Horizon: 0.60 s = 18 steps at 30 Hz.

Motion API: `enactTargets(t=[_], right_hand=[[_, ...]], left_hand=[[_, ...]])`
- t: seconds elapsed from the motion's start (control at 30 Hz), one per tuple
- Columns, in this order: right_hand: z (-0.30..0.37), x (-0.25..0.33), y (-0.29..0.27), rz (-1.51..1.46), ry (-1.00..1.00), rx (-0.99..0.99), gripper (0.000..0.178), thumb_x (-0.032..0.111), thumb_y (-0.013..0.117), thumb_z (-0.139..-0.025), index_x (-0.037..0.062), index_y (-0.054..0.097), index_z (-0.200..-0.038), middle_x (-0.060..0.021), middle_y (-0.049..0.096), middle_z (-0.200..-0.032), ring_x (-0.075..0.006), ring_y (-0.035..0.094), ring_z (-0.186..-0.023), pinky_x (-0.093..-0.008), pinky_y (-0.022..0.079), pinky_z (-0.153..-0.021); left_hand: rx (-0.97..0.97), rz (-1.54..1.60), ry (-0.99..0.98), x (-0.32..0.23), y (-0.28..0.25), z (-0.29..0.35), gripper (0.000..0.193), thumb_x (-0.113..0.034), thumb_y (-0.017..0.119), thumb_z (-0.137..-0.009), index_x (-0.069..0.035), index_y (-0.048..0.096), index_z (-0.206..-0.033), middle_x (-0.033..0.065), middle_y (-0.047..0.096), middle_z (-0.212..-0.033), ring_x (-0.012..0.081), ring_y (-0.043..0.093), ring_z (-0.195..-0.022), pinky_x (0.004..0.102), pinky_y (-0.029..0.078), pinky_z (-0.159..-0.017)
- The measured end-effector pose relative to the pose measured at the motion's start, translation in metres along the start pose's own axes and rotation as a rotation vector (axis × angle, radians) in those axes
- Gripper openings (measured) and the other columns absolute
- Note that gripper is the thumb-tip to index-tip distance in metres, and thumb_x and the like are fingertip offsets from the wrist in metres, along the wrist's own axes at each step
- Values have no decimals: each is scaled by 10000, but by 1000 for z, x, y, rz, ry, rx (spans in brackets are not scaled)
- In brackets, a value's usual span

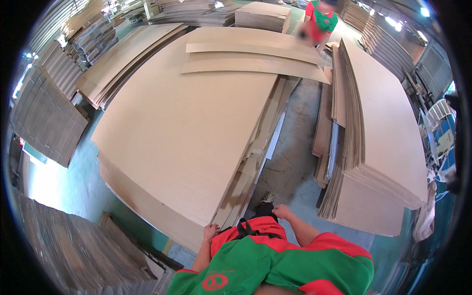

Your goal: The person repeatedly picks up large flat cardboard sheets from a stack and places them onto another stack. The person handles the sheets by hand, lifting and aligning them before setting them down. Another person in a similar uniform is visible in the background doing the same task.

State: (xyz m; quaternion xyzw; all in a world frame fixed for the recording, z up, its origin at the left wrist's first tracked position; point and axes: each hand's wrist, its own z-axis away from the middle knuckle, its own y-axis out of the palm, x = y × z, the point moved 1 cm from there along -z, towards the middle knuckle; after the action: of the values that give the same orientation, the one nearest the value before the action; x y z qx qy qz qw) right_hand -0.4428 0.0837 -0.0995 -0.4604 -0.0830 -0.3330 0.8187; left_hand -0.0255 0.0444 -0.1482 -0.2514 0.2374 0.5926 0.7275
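A large flat cardboard sheet [177, 132] tops the wide stack in front of me. My left hand [211, 230] is at its near right corner with the fingers curled; whether they grip the edge I cannot tell. Low beside my dark trousers is my right hand [281, 211], its fingers bent inward and nothing visible in them. Two long narrow cardboard strips, a nearer strip [246, 64] and a farther strip [246, 48], lie across the far end of the sheet. Under the sheet's right edge, uneven layers of cardboard [241, 184] show.
A tall cardboard stack [383, 118] stands to the right across a narrow floor aisle [292, 142]. Another person [322, 22] in red and green stands at the far end. More stacks rise at the left, including a grey-brown stack [73, 246] near me.
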Motion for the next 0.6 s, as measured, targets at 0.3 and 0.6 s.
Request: enactTargets(t=[0.3,0.6], right_hand=[[-3,-1,-5,29,-38,16,358,342,583,-817,46,700,-981,-137,687,-735,-259,673,-643,-381,540,-657],[13,4,-29,-33,-80,-44,340,291,594,-816,7,689,-978,-124,683,-722,-215,672,-626,-348,530,-614]], left_hand=[[-102,-141,0,-5,-1,-2,443,-328,569,-891,95,612,-1014,188,681,-890,265,681,-754,377,550,-639],[-540,70,-89,30,-31,-38,726,-549,654,-786,128,620,-1047,252,631,-1032,325,602,-936,411,473,-801]])
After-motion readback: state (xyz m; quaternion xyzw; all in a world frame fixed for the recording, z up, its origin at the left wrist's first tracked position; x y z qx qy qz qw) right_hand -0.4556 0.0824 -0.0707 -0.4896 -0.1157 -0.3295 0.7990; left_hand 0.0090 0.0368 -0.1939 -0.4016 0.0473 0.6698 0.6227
